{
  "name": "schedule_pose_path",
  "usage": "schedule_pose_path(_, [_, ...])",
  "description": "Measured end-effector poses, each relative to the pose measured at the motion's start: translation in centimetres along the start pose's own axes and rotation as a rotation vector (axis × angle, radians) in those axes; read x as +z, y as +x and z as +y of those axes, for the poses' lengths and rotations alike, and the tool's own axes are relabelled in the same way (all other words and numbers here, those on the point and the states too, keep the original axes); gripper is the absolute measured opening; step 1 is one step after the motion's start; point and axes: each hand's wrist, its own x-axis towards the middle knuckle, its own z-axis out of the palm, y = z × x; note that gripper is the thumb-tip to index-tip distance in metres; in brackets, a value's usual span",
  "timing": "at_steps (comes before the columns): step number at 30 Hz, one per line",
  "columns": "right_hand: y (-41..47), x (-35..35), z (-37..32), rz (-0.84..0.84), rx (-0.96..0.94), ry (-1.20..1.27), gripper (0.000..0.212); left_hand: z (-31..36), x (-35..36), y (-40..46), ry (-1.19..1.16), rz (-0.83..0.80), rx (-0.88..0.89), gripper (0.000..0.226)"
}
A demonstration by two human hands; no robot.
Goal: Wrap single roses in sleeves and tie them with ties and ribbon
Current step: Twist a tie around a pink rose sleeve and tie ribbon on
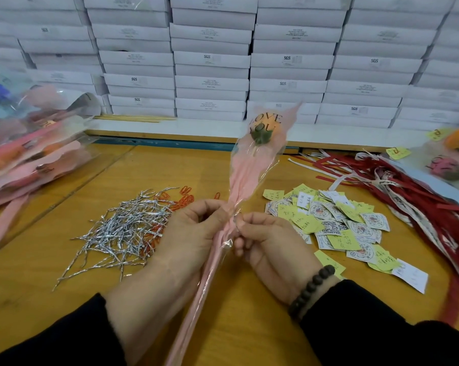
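Observation:
A single orange rose [262, 129] stands in a pink and clear sleeve [249, 170] printed "LOVE YOU", held up over the middle of the wooden table [170, 165]. My left hand [191, 233] grips the gathered neck of the sleeve. My right hand [270, 241] pinches a thin silver twist tie [236, 220] at that neck. The long pink tail of the sleeve [196, 299] runs down between my forearms. A heap of silver twist ties [125, 228] lies to the left of my left hand. Red and white ribbons [408, 191] lie at the right.
Wrapped roses in pink sleeves [30, 154] are piled at the left. Yellow notes and printed tags [336, 220] are scattered at the right, red clips [183, 199] sit beside the ties, more roses [455, 154] lie far right. Stacked white boxes [212, 62] fill the back.

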Motion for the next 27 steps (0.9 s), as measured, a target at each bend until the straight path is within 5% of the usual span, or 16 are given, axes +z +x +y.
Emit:
schedule_pose_path(4, [0.0, 0.4, 0.6, 0.007, 0.034, 0.056, 0.021, 0.0, 0.2, -0.1, -0.023, 0.016, -0.03, 0.019])
schedule_pose_path(18, [-0.4, 1.9, 1.4, 0.078, -0.184, -0.367, 0.038, 0.3, 0.5, -0.6, -0.054, 0.14, -0.017, 0.011])
schedule_pose_path(27, [-1.1, 1.8, 1.2, -0.045, -0.141, -0.366, 0.018, 0.0, 0.5, -0.5, -0.111, 0.176, -0.085, 0.013])
